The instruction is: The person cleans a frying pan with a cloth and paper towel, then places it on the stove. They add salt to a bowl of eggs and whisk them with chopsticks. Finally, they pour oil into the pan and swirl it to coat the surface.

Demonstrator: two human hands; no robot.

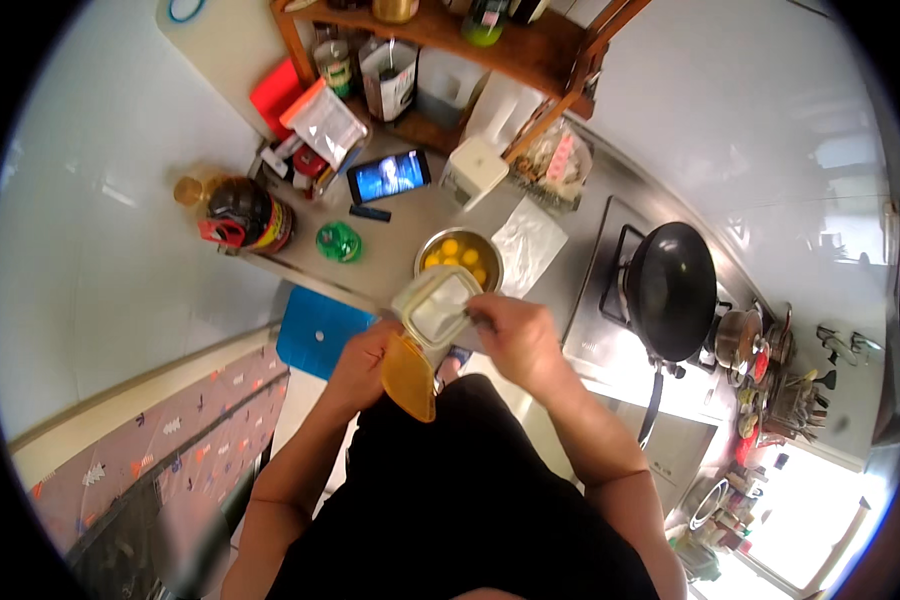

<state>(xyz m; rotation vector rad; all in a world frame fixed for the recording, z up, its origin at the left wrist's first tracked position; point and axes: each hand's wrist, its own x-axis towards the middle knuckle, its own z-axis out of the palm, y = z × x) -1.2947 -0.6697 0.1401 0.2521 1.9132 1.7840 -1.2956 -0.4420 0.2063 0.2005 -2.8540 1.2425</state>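
Observation:
My left hand point(364, 361) holds a white plastic container point(420, 300) whose yellow flip lid point(409, 379) hangs down beside the fingers. A white powdery or granular content shows inside. My right hand point(517, 337) grips the handle of a small utensil, probably a spoon, whose end reaches into the container. Just beyond, partly hidden by the container, a metal bowl point(497, 251) holds several raw egg yolks with their whites. To the right of the bowl lies a crumpled white plastic sheet or bag point(532, 244).
A black wok point(675, 292) sits on the gas stove point(596, 337) at right. Left of the bowl are a green plastic item point(338, 241) and a large oil bottle point(244, 217). Behind stand a lit phone point(388, 176), a white lidded box point(474, 172) and a wooden shelf point(525, 56).

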